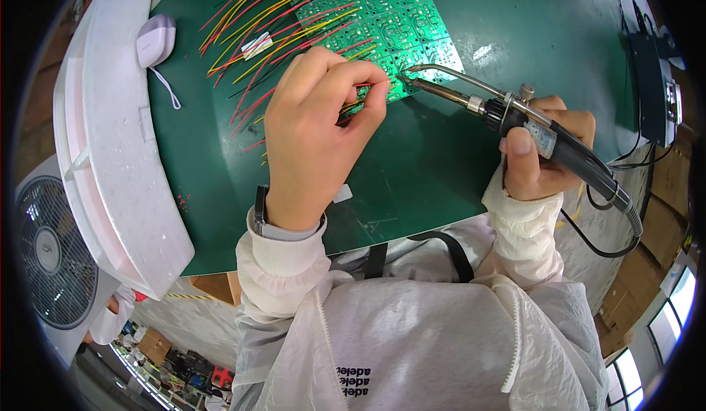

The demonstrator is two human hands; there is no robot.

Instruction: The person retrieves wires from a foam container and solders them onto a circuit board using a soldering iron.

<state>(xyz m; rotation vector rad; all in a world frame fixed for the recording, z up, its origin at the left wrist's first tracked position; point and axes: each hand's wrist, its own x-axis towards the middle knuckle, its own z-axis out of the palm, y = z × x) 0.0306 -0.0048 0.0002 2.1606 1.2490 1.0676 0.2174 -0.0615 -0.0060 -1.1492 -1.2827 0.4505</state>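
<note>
A green panel of circuit boards [409, 15] lies at the far middle, with rows of red, yellow and black wires [283, 22] fanning out from it to the left. Thumb and forefinger of my left hand [309, 135] are pinched on a thin wire at the panel's near edge; the fingers mostly hide it. My right hand [540, 146] grips a soldering iron [562, 150] by its black handle. A thin metal guide tube [467, 80] runs above the iron's barrel. Both tips meet close together over the panel's near right corner, just right of my left fingertips.
The green table mat [529, 36] lies beneath. On the left stand a white foam box [121, 139], a lilac case [156, 41] with a strap and a fan [55, 249]. The iron's cable [621, 251] loops at right, near a dark device [651, 80].
</note>
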